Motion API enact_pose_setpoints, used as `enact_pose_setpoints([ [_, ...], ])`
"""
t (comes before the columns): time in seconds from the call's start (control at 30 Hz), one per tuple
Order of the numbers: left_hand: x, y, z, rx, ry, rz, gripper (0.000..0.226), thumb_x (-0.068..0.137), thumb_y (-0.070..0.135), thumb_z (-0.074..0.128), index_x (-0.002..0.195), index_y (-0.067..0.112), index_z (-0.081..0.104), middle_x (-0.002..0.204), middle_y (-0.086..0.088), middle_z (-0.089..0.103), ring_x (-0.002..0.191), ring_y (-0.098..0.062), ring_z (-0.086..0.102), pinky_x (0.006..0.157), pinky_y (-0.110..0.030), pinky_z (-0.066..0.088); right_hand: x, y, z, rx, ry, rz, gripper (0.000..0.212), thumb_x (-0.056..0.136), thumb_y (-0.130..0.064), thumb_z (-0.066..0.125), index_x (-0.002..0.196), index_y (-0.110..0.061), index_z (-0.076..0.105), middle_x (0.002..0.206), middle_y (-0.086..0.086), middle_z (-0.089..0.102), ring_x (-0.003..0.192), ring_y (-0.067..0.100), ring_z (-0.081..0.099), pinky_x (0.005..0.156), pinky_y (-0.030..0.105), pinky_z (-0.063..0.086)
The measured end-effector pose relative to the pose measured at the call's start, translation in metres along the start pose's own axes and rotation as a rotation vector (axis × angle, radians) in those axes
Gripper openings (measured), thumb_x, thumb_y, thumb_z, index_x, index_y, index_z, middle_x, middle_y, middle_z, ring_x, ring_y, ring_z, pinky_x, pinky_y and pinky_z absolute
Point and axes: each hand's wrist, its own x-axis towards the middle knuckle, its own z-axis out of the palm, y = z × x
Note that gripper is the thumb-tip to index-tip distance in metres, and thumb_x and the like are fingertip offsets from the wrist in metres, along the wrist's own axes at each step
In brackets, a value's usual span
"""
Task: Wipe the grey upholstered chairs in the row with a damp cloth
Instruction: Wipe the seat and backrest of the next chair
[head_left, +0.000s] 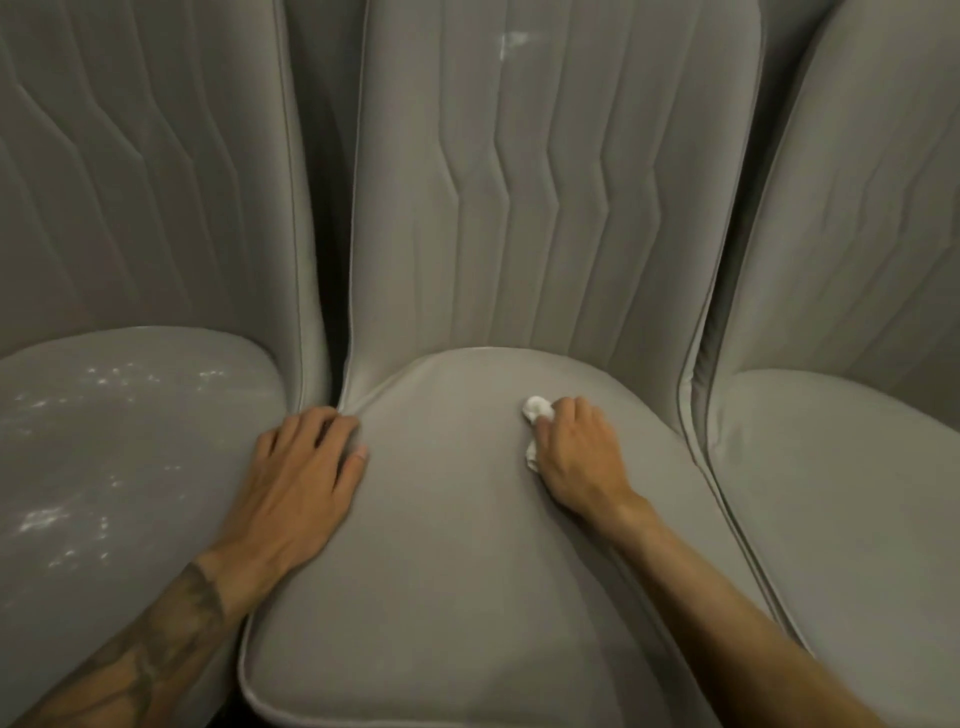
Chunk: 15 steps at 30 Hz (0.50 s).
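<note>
Nearest the camera is the front edge of the middle chair (447, 545), its grey seat cushion bare and smooth. Both forearms reach in over it.

At 9 o'clock on that cushion the left hand (306, 467) lies flat, fingers straight and spread. Its tips touch the seam by the dark gap to the next chair, and it holds nothing.

At about 2 o'clock on the cushion the right hand (576, 452) has its grip clamped on the cloth (536, 409), a small white wad pressed to the fabric. The wad shows at 10 to 11 o'clock from the knuckles, so it leads toward the rear middle of the seat. This hand is clearly the working one. The unwiped run of cushion lies toward 7 o'clock from it.

Farther back rises the backrest (545, 182) with its stitched zigzag channels and a pale smear (514, 41) at 12 o'clock, likely needing a pass.

The left chair (156, 493) at 9 o'clock carries white flecks (47, 519). The right chair (857, 493) at 3 o'clock looks plain. The room is dim.
</note>
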Motion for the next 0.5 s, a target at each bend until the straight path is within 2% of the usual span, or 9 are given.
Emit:
enact_pose_setpoints([
  [0.07,0.001,-0.002,0.005,-0.001,0.027,-0.006,0.042,0.101,0.043,0.037,0.128,0.022,0.061,0.13,-0.003,0.057,0.116,-0.029,0.057,0.096,-0.046,0.041,0.025,0.018,0.0,-0.015,-0.006,0.017,0.026,0.105,-0.02,0.039,0.108,-0.002,0.057,0.109,0.021,0.058,0.101,0.039,0.053,0.084,0.048,0.039],
  [0.17,0.001,-0.004,0.011,0.003,0.054,-0.015,0.042,0.102,0.043,0.038,0.13,0.022,0.061,0.131,-0.001,0.057,0.117,-0.027,0.057,0.098,-0.043,0.038,0.059,0.045,0.001,-0.068,0.02,0.273,0.034,0.103,-0.027,0.039,0.122,-0.002,0.053,0.123,0.018,0.054,0.112,0.038,0.05,0.088,0.045,0.043],
  [0.27,0.002,-0.002,0.012,0.006,0.055,-0.028,0.043,0.101,0.044,0.037,0.129,0.022,0.062,0.13,0.0,0.057,0.118,-0.025,0.056,0.099,-0.042,0.037,0.076,0.036,0.013,-0.011,0.111,0.401,0.031,0.104,-0.023,0.039,0.119,-0.001,0.055,0.124,0.019,0.055,0.114,0.038,0.052,0.091,0.046,0.043],
  [0.4,0.002,0.002,0.01,-0.001,0.037,-0.05,0.047,0.1,0.045,0.035,0.129,0.022,0.063,0.131,0.0,0.059,0.118,-0.025,0.059,0.099,-0.043,0.039,0.101,-0.002,0.03,0.036,0.114,0.301,0.032,0.105,-0.02,0.031,0.12,-0.01,0.057,0.122,0.014,0.057,0.112,0.034,0.054,0.095,0.042,0.039],
  [0.5,0.004,0.002,0.008,-0.009,0.013,-0.065,0.05,0.099,0.046,0.032,0.13,0.022,0.064,0.132,0.0,0.059,0.118,-0.027,0.061,0.1,-0.044,0.041,0.114,-0.012,0.034,0.003,0.047,0.076,0.031,0.103,-0.022,0.032,0.127,-0.017,0.051,0.122,0.008,0.055,0.113,0.031,0.051,0.094,0.041,0.038],
])
